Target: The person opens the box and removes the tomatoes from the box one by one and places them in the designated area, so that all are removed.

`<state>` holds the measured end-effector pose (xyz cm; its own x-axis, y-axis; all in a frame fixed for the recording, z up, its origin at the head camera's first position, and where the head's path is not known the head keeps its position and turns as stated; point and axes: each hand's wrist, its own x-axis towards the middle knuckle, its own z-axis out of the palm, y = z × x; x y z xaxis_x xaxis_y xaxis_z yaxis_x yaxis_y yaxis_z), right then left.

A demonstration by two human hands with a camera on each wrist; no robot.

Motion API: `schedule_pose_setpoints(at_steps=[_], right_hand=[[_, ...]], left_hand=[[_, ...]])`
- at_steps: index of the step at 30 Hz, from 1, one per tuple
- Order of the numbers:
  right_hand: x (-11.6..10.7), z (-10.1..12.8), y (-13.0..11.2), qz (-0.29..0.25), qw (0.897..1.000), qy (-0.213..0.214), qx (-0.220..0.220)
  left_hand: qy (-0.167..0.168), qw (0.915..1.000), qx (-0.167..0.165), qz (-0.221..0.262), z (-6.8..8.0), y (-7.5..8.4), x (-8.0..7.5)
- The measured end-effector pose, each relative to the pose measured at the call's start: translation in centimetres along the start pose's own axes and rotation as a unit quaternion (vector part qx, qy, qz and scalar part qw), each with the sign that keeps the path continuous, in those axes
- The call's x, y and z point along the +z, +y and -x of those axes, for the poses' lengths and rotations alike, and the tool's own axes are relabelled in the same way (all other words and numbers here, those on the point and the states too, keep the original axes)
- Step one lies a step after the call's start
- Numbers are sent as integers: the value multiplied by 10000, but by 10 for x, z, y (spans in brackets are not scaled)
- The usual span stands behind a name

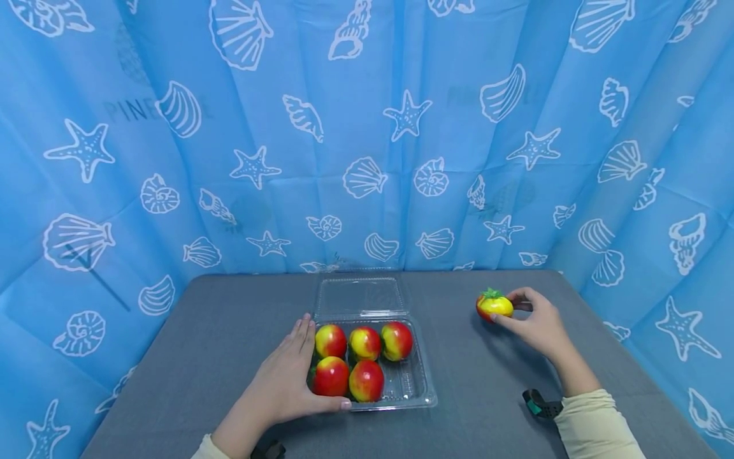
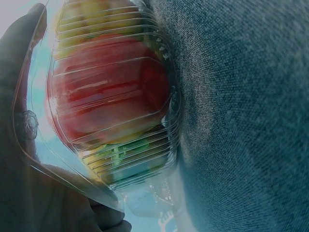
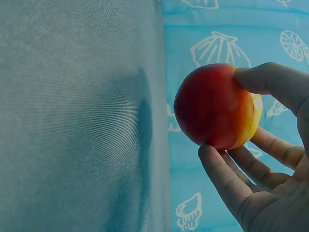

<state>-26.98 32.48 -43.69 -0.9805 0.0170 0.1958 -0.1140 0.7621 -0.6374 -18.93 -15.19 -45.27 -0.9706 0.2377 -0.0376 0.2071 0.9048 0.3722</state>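
Observation:
A clear plastic clamshell box lies on the table with its lid folded back. Several round red-and-yellow fruits fill most of it in two rows, and the front right corner holds none. My left hand rests at the box's left side, fingers straight along that edge and thumb along the front rim. In the left wrist view, a fruit shows through the ribbed wall. Off to the right, my right hand pinches another red-and-yellow fruit between thumb and fingertips, above the table, its green leafy top upward.
A grey cloth covers the table. Behind and at both sides hangs a blue curtain printed with white shells and starfish. A dark strap sits by the right sleeve, close over the table.

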Motion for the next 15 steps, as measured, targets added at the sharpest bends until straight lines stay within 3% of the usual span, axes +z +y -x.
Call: schedule_pose_setpoints(at_steps=[15], right_hand=[[1, -4, 13, 6, 9993, -283, 228]], left_hand=[[82, 10000, 37, 10, -1, -1, 1]])
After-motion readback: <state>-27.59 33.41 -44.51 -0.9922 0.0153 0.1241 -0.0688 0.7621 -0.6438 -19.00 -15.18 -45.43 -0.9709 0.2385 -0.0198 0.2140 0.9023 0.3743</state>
